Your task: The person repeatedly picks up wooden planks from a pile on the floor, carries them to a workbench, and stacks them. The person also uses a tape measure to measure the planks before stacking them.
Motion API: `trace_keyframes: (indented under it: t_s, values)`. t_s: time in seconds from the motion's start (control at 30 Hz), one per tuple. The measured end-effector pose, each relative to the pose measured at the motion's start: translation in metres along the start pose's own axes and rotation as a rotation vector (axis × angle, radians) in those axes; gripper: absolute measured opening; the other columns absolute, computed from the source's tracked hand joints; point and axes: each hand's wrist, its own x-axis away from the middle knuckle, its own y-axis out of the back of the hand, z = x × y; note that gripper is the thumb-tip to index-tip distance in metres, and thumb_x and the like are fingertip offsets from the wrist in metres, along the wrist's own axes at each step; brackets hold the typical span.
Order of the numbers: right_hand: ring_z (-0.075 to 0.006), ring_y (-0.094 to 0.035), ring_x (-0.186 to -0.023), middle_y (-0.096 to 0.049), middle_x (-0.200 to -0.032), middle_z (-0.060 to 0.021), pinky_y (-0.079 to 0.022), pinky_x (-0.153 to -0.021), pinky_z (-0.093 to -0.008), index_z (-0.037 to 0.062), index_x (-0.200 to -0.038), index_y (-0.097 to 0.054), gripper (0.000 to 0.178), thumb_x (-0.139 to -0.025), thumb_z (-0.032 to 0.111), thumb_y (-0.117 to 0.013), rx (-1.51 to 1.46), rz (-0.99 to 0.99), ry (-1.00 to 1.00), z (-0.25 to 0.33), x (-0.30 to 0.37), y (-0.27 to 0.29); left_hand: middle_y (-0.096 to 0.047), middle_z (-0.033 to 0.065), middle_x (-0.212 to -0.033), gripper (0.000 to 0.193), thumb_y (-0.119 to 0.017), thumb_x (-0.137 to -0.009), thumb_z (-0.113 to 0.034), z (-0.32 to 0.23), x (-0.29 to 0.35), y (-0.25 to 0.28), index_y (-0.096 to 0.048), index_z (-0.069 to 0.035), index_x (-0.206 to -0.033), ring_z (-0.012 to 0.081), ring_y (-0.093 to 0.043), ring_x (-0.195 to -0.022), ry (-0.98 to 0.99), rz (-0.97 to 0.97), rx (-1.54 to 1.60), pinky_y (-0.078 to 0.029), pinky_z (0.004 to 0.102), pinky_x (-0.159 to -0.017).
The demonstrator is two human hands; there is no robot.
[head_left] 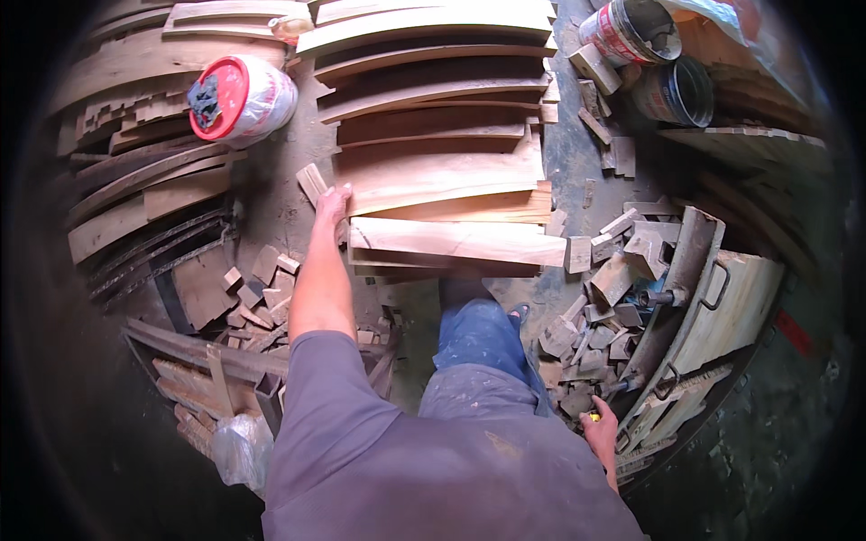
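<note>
In front of me rises a stack of pale wooden boards, laid crosswise with their ends roughly in line. My left hand grips the left end of a board in this stack, its fingertips against the edge and partly hidden. A lighter plank lies nearest my body. Low on the right, my right hand is closed around a small yellow object, mostly covered by the fingers. That hand is beside a rusty metal beam and away from the stack.
Offcuts are heaped on the right, and more wood scraps on the left. A white bucket with a red lid stands at the far left. Two open buckets, one white and red and one dark, are at the far right.
</note>
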Motion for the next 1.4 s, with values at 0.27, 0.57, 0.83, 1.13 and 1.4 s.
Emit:
trace_keyframes:
  t_s: [0.27,0.57,0.83,1.13,1.4]
  values:
    - [-0.0364,-0.068,-0.109,-0.069,-0.117,-0.0239,-0.051,-0.096,-0.0393,0.0007,-0.128,-0.063,0.055,-0.076,0.017,-0.074,0.129,-0.011,0.215,0.082,-0.003,-0.006,-0.070,0.0117,-0.106,0.043,-0.070,-0.088,-0.025,-0.056,0.067,0.024,-0.063,0.004,-0.120,0.0214,-0.066,-0.089,0.070,0.233,0.358,-0.052,0.0342,-0.079]
    - [-0.0172,-0.066,-0.082,-0.068,-0.108,-0.0154,-0.053,-0.069,-0.0290,-0.0057,-0.145,-0.045,0.059,-0.093,0.014,-0.066,-0.848,0.802,0.220,0.263,-0.042,-0.094,-0.067,0.0152,-0.104,0.040,-0.066,-0.086,-0.013,-0.067,0.269,-0.027,-0.056,0.005,-0.120,0.0251,-0.068,-0.087,0.024,0.218,0.543,-0.061,0.0378,-0.073]
    - [-0.0253,-0.069,-0.099,-0.069,-0.111,-0.0148,-0.055,-0.091,-0.0380,-0.0072,-0.121,-0.060,0.042,-0.088,0.017,-0.070,-1.271,0.918,0.163,0.236,-0.037,-0.110,-0.064,0.0133,-0.114,0.047,-0.075,-0.080,-0.005,-0.037,0.396,-0.119,-0.055,0.009,-0.120,0.0191,-0.063,-0.099,-0.141,0.214,0.568,-0.051,0.0313,-0.090]
    - [-0.0225,-0.070,-0.087,-0.069,-0.104,-0.0161,-0.058,-0.079,-0.0336,-0.0081,-0.120,-0.061,0.046,-0.079,0.012,-0.070,-1.132,0.778,0.311,0.104,-0.029,-0.077,-0.061,0.0136,-0.128,0.062,-0.070,-0.087,-0.017,0.049,0.454,-0.073,-0.047,0.007,-0.138,0.0243,-0.059,-0.116,0.312,0.874,0.742,-0.044,0.0370,-0.106]
    - [-0.0081,-0.049,-0.054,-0.060,-0.073,-0.0002,-0.035,-0.047,-0.0234,-0.0025,-0.107,-0.068,0.049,-0.067,0.024,-0.078,-0.890,0.651,0.403,-0.055,0.007,-0.042,-0.059,0.0198,-0.135,0.063,-0.066,-0.086,-0.019,0.103,0.450,-0.141,-0.045,0.005,-0.141,0.0276,-0.058,-0.124,0.223,1.010,0.512,-0.042,0.0411,-0.111]
